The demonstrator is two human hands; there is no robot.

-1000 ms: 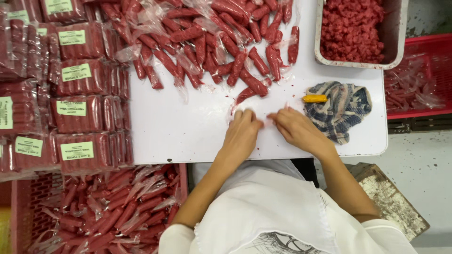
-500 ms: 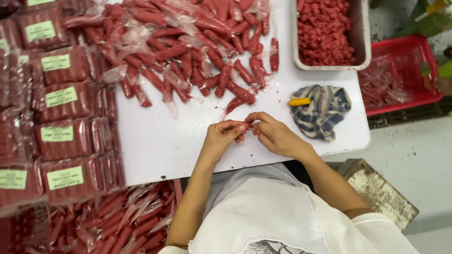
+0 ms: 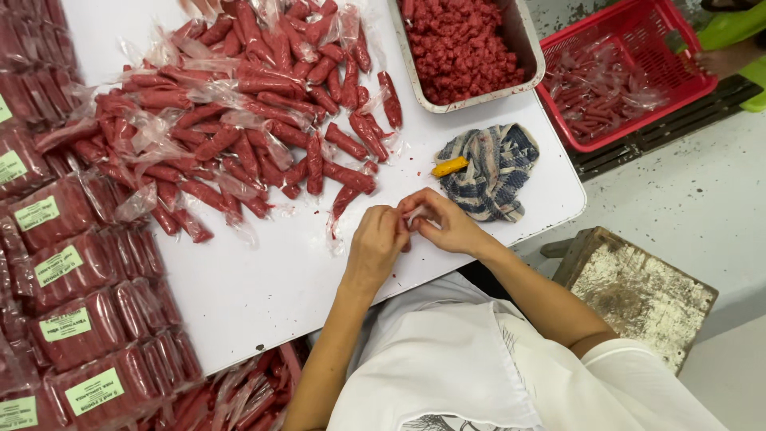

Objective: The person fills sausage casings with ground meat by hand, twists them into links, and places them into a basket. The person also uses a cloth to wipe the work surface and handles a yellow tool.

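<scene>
**Both hands working a small clear wrapper at the bench edge**

We are holding our left hand (image 3: pixel 377 239) and right hand (image 3: pixel 447 225) close together above the white bench (image 3: pixel 263 287), fingertips meeting over a small clear plastic wrapper (image 3: pixel 413 214). Both hands are pinching it between them; what it holds is too small for us to tell. Just beyond our hands, a heap of red sausages in clear sleeves (image 3: pixel 239 120) is spreading across the bench. A striped blue cloth (image 3: pixel 495 172) is lying just beside our right hand, with a small yellow piece (image 3: pixel 449 166) touching its edge. A metal tray of red minced meat (image 3: pixel 463 48) is sitting beyond the cloth. Labelled packs of sausages (image 3: pixel 64 271) are lining the left side, and a red basket (image 3: pixel 622 72) is standing on the floor.
</scene>
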